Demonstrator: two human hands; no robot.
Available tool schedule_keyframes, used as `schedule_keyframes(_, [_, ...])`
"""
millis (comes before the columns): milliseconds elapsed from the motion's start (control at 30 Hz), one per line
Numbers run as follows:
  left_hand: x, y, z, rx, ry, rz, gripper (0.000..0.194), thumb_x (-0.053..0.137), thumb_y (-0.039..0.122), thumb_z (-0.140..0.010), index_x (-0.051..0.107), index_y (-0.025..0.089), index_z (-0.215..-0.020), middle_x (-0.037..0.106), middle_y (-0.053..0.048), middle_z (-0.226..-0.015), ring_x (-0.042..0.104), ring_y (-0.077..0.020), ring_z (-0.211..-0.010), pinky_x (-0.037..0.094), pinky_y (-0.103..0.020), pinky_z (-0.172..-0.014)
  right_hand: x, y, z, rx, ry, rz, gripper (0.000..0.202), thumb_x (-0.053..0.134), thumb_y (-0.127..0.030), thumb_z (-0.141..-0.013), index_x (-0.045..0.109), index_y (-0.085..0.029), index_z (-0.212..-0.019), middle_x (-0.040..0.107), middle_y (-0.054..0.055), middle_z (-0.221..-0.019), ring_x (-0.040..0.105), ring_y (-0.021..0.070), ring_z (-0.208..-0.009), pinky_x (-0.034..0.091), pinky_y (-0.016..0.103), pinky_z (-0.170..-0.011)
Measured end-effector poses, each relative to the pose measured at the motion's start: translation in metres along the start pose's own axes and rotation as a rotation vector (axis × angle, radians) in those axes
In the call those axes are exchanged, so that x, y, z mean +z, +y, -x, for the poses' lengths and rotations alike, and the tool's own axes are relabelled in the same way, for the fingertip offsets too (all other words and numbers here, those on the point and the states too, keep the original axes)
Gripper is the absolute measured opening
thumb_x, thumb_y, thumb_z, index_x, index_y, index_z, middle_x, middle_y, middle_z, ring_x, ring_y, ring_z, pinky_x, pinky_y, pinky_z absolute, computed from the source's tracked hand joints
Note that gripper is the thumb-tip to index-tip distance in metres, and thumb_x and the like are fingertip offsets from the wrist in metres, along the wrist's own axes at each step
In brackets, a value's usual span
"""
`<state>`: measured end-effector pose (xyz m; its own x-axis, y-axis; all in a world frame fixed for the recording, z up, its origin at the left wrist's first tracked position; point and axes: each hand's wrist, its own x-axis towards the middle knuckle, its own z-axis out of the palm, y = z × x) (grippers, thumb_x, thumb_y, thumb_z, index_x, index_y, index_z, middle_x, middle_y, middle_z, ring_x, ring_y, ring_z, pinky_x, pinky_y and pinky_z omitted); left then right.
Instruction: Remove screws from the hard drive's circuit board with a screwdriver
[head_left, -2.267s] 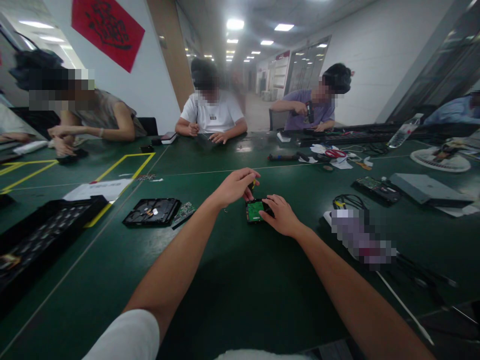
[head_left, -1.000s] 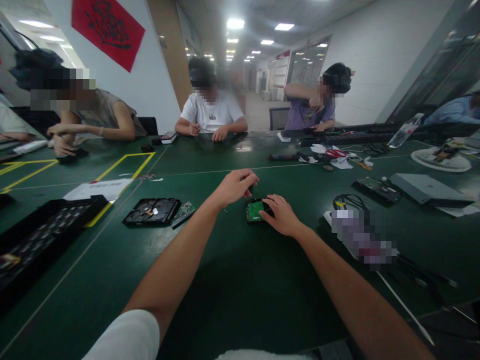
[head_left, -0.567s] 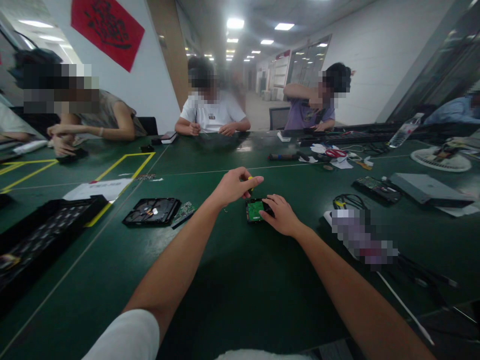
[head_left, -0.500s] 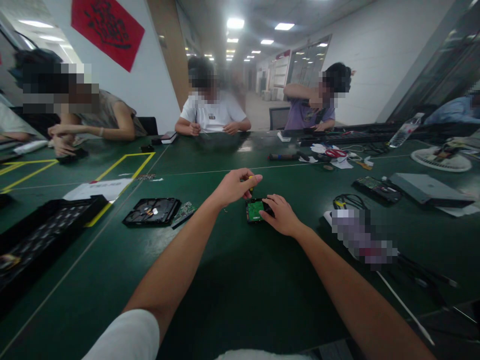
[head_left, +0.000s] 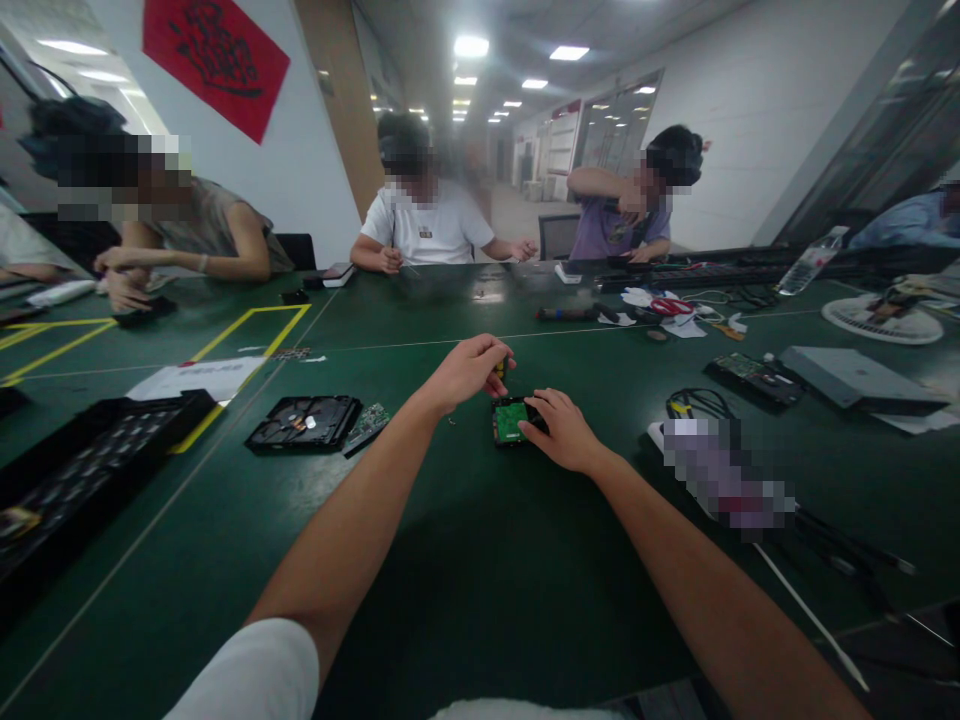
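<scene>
A small black hard drive with a green circuit board [head_left: 511, 421] lies on the dark green table. My left hand [head_left: 472, 371] is above its far left edge, fingers closed round the yellow and black handle of a screwdriver [head_left: 501, 371]; the tip is too small to make out. Across the drive's right side rests my right hand [head_left: 559, 425], its fingers spread over the black casing, steadying contact with thumb near the board. To the left lie a larger black drive [head_left: 304, 424] and a loose circuit board [head_left: 370, 424].
A long black tray [head_left: 112, 470] stands at the left. On the right are another drive [head_left: 754, 379], a grey metal case [head_left: 862, 379], a partly blurred pouch [head_left: 720, 475] and cables. A bottle [head_left: 812, 262] stands farther back. Several people sit across the table.
My left fingers have shifted slightly round the screwdriver handle, with the thumb drawn in. My right hand and the drive have stayed put. A person opposite has moved one hand outward.
</scene>
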<state>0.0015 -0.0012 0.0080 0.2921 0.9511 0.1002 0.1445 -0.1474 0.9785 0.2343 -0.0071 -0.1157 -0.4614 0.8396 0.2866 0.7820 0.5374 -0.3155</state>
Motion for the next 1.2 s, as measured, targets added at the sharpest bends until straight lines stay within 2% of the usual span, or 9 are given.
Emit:
schedule_keyframes(167, [-0.0004, -0.0047, 0.0001, 0.049, 0.053, -0.145, 0.038, 0.074, 0.051, -0.092, 0.057, 0.017, -0.093, 0.068, -0.004, -0.075, 0.068, -0.0136, -0.057, 0.055, -0.025, -0.052, -0.0006, 0.0000, 0.0004, 0.016, -0.016, -0.016, 0.057, 0.051, -0.060, -0.102, 0.054, -0.027, -0.150, 0.050, 0.013, -0.156, 0.036, 0.0361, -0.151, 0.036, 0.062, -0.119])
schedule_keyframes(267, [-0.0008, -0.0054, 0.0001, 0.076, 0.031, -0.175, 0.038, 0.073, 0.052, -0.092, 0.059, 0.017, -0.096, 0.065, -0.001, -0.077, 0.066, -0.0114, -0.055, 0.053, -0.023, -0.050, -0.0002, -0.0001, 0.0002, 0.018, -0.010, -0.013, 0.057, 0.052, -0.059, -0.102, 0.054, -0.027, -0.149, 0.050, 0.012, -0.156, 0.036, 0.0364, -0.151, 0.036, 0.062, -0.119])
schedule_keyframes(367, [-0.0012, -0.0042, 0.0009, 0.074, -0.037, -0.163, 0.033, 0.062, 0.050, -0.100, 0.064, 0.017, -0.099, 0.065, -0.002, -0.081, 0.066, -0.0100, -0.056, 0.053, -0.021, -0.051, 0.0005, -0.0003, -0.0002, 0.006, -0.010, -0.006, 0.057, 0.052, -0.059, -0.101, 0.054, -0.026, -0.149, 0.051, 0.014, -0.155, 0.036, 0.0365, -0.150, 0.036, 0.061, -0.118])
schedule_keyframes(533, [-0.0015, -0.0034, 0.0019, 0.058, -0.060, -0.080, 0.028, 0.051, 0.042, -0.105, 0.064, 0.018, -0.110, 0.069, -0.008, -0.110, 0.069, -0.0088, -0.059, 0.052, -0.020, -0.050, 0.0008, -0.0004, -0.0005, 0.005, -0.009, 0.003, 0.058, 0.052, -0.059, -0.101, 0.055, -0.026, -0.149, 0.051, 0.014, -0.155, 0.037, 0.0364, -0.150, 0.036, 0.061, -0.118])
schedule_keyframes(833, [0.0002, 0.0008, 0.0012, -0.042, -0.032, 0.010, 0.024, 0.045, 0.035, -0.106, 0.062, 0.019, -0.108, 0.070, -0.007, -0.101, 0.071, -0.0129, -0.060, 0.055, -0.024, -0.053, -0.0008, -0.0006, -0.0003, 0.005, -0.008, -0.001, 0.059, 0.051, -0.060, -0.102, 0.055, -0.026, -0.149, 0.052, 0.014, -0.155, 0.038, 0.0372, -0.149, 0.037, 0.062, -0.118])
schedule_keyframes(933, [-0.0001, 0.0012, 0.0021, -0.011, -0.024, -0.054, 0.022, 0.052, 0.038, -0.104, 0.061, 0.018, -0.104, 0.069, -0.006, -0.095, 0.071, -0.0123, -0.059, 0.053, -0.022, -0.050, -0.0005, -0.0006, -0.0001, 0.006, -0.003, -0.005, 0.058, 0.052, -0.060, -0.102, 0.055, -0.025, -0.149, 0.051, 0.014, -0.156, 0.038, 0.0372, -0.149, 0.037, 0.062, -0.118])
schedule_keyframes(1067, [-0.0019, -0.0019, 0.0018, 0.047, 0.005, -0.157, 0.031, 0.063, 0.048, -0.099, 0.061, 0.017, -0.098, 0.068, -0.004, -0.083, 0.068, -0.0121, -0.056, 0.052, -0.022, -0.049, -0.0003, -0.0003, 0.0000, 0.002, 0.000, -0.008, 0.058, 0.053, -0.059, -0.101, 0.055, -0.027, -0.149, 0.052, 0.013, -0.155, 0.038, 0.0370, -0.149, 0.037, 0.062, -0.118])
schedule_keyframes(1200, [-0.0033, -0.0033, 0.0019, 0.091, 0.046, -0.264, 0.038, 0.070, 0.054, -0.093, 0.064, 0.017, -0.095, 0.070, -0.006, -0.086, 0.067, -0.0114, -0.055, 0.052, -0.022, -0.048, -0.0007, -0.0005, 0.0001, 0.003, 0.001, -0.002, 0.057, 0.051, -0.060, -0.102, 0.055, -0.026, -0.148, 0.052, 0.013, -0.155, 0.038, 0.0363, -0.150, 0.038, 0.061, -0.118])
